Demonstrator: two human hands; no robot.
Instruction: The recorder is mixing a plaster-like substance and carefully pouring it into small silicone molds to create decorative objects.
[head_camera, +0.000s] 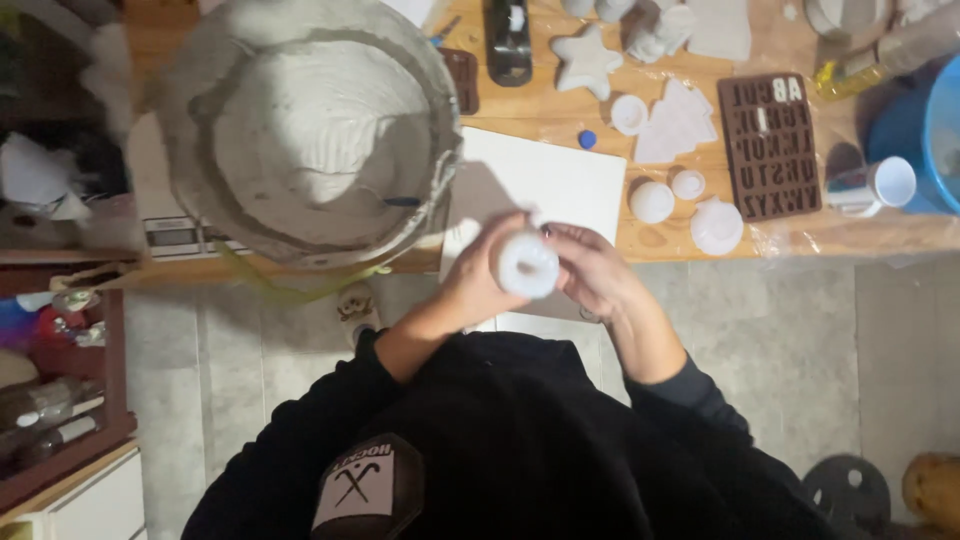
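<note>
The small white round cast (527, 265) is held in the air just off the near edge of the table (560, 110), over a white board (560, 180). It looks brittle, so it is likely best turned slowly with light, even pressure from both sides. The left hand (478, 280) and right hand (590, 268) each have their grip closed around it, fingers curled against its rim.
</note>
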